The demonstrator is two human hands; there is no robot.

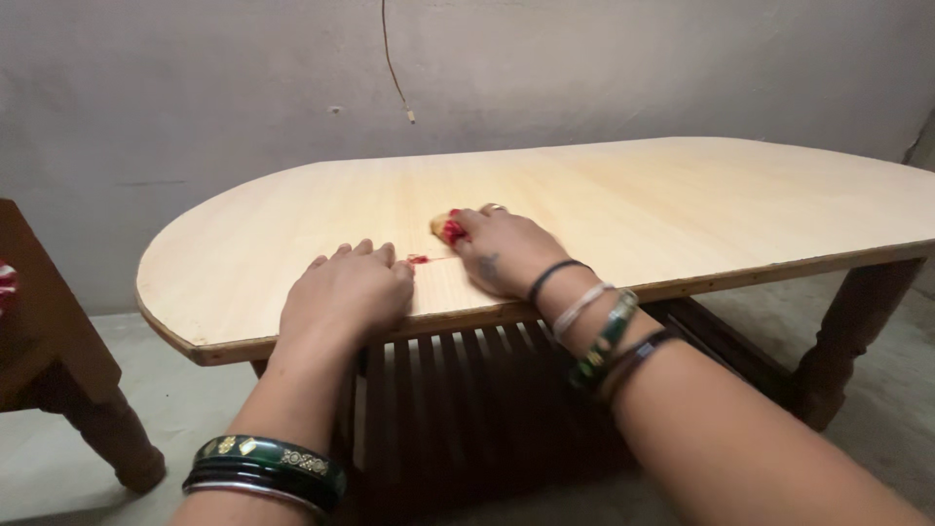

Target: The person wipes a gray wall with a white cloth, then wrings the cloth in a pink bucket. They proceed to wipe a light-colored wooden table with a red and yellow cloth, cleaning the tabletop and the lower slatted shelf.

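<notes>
My left hand (343,295) rests palm down on the front edge of a pale wooden oval table (633,205), fingers together and flat, holding nothing. My right hand (506,250) lies just to its right on the tabletop, fingers closed over a small yellowish and red object (446,227) that shows past the fingertips. What the object is cannot be told. A tiny red scrap (418,259) lies on the wood between the two hands. Both wrists wear bangles.
A dark slatted shelf (467,399) sits under the tabletop, with dark wooden legs (847,336) at the right. Part of a brown wooden chair or stool (58,360) stands at the left. Behind is a grey wall with a hanging cord (394,68).
</notes>
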